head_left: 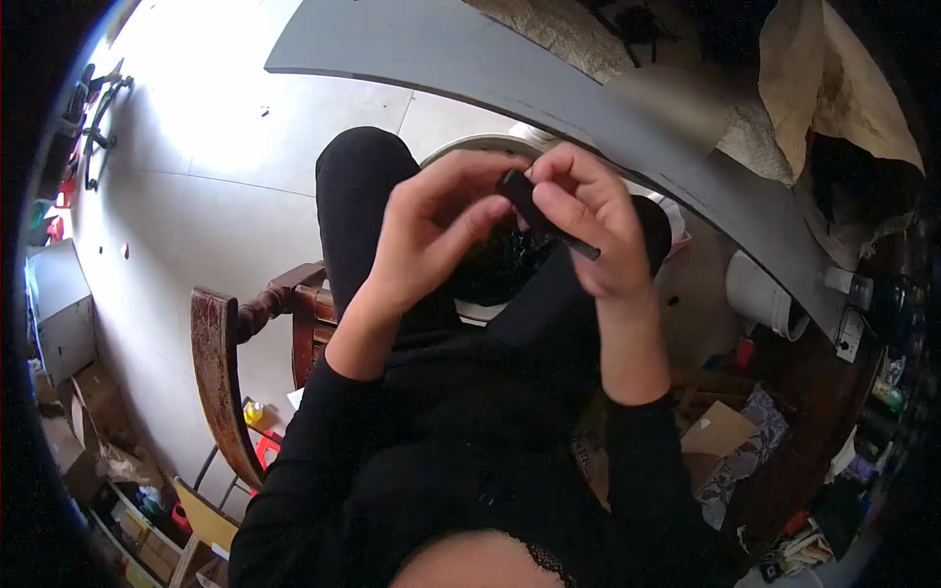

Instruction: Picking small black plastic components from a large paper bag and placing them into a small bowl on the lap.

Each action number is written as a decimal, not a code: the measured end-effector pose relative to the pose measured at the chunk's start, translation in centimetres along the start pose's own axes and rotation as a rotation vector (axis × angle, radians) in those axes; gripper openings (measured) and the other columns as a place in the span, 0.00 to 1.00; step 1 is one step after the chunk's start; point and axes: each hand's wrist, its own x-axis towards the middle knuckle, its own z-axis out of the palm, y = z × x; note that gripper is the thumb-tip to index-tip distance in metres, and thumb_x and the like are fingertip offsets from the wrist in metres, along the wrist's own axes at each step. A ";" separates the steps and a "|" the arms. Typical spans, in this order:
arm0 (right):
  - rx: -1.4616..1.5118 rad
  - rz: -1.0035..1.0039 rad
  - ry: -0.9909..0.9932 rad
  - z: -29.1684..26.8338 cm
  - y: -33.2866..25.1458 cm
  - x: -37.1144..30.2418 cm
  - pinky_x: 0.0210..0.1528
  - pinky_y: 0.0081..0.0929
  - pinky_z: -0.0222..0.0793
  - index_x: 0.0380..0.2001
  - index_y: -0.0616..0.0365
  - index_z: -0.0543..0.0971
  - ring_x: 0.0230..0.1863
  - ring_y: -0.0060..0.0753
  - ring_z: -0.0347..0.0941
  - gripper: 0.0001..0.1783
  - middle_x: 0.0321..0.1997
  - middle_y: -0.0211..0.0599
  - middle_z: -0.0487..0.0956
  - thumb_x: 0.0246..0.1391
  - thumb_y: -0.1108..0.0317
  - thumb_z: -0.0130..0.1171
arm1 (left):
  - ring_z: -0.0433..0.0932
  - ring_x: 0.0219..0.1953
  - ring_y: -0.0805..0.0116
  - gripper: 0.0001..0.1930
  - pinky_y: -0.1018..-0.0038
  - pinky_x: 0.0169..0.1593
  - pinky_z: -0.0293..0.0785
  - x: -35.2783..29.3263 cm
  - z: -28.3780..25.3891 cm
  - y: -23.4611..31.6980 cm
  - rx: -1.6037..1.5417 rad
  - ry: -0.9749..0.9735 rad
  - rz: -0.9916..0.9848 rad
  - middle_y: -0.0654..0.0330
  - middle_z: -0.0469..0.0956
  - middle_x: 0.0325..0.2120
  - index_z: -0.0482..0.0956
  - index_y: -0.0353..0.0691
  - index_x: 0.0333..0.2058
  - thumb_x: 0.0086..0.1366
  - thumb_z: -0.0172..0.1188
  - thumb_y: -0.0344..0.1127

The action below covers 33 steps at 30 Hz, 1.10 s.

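A small black oblong piece (522, 199) with a thin dark end sticking out toward the lower right is held up between my hands, above my lap. My right hand (606, 225) grips it, the thumb pressed along its side and the fingers bent behind. At its upper left end, my left hand (423, 223) pinches with thumb and fingertips; part of those fingertips is hidden behind the piece. Beneath the hands, between my knees, stands a round pale tub (461, 145) with a dark jumble of black things (505, 260) inside, too dim to tell apart.
A long grey board (441, 54) slants across the far side to the right. Beyond it lie crumpled sacks (833, 88). A white bucket (757, 294) lies at the right. A worn wooden chair (216, 343) and cardboard boxes (64, 309) are at the left.
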 end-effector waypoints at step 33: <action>-0.834 -0.191 0.314 3.5 0.5 -3.0 0.22 0.19 0.68 0.27 0.62 0.74 0.19 0.22 0.73 0.10 0.15 0.35 0.73 0.49 0.67 0.60 | 0.70 0.32 0.62 0.26 0.68 0.45 0.60 -1.5 1.7 1.0 0.809 0.087 0.401 0.60 0.72 0.31 0.72 0.43 0.43 0.39 0.64 0.29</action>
